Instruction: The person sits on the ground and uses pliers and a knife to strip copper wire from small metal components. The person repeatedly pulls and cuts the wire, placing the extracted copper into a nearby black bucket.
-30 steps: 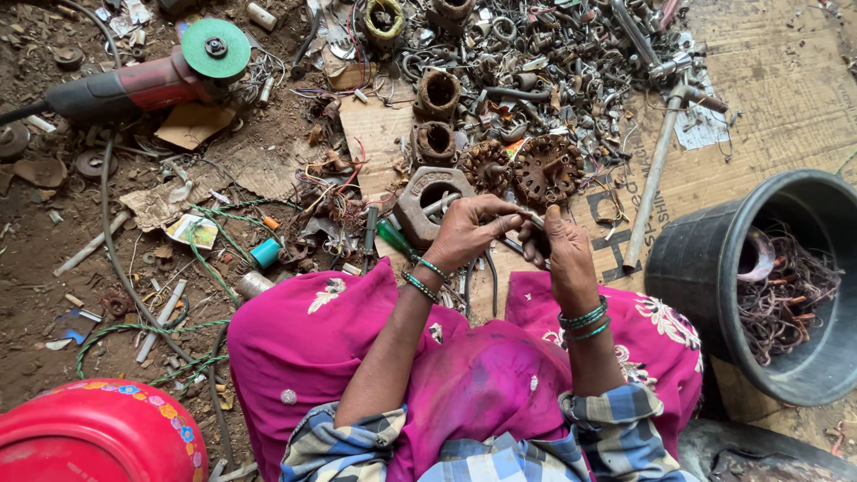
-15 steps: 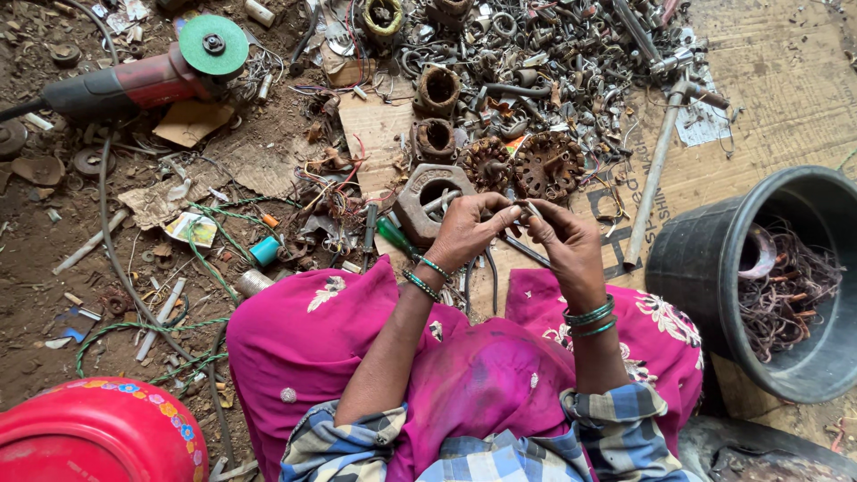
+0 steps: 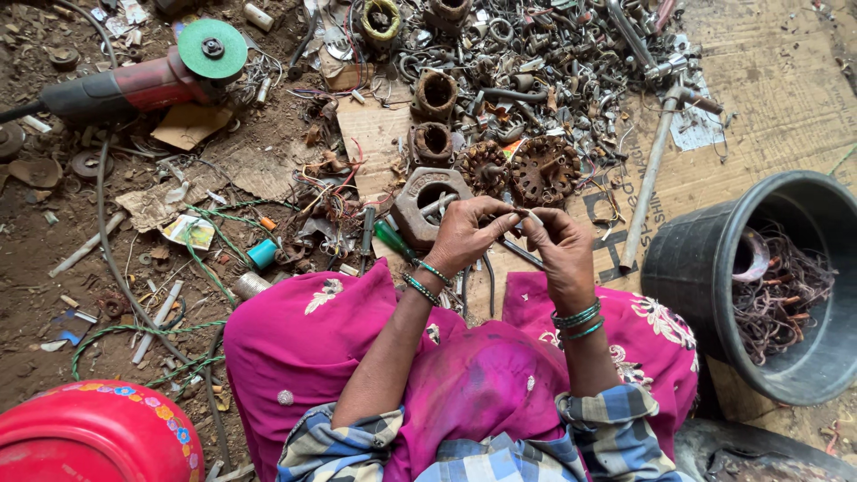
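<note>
My left hand and my right hand meet above my knees, fingertips pinching a small thin pale piece of wire or sleeve between them. Both wrists wear green bangles. Just beyond the hands lies a rusty hexagonal metal ring, with two round rusty motor cores behind it. A green-handled screwdriver lies under my left hand. My lap is covered in bright pink cloth.
A black bucket with tangled copper wire stands at right. A long metal rod lies beside it on cardboard. An angle grinder with a green disc lies far left. Scrap metal covers the far ground. A red container sits lower left.
My right hand has shifted slightly left and closer to my left hand; both keep working the small piece between the fingertips. Nothing else has moved.
</note>
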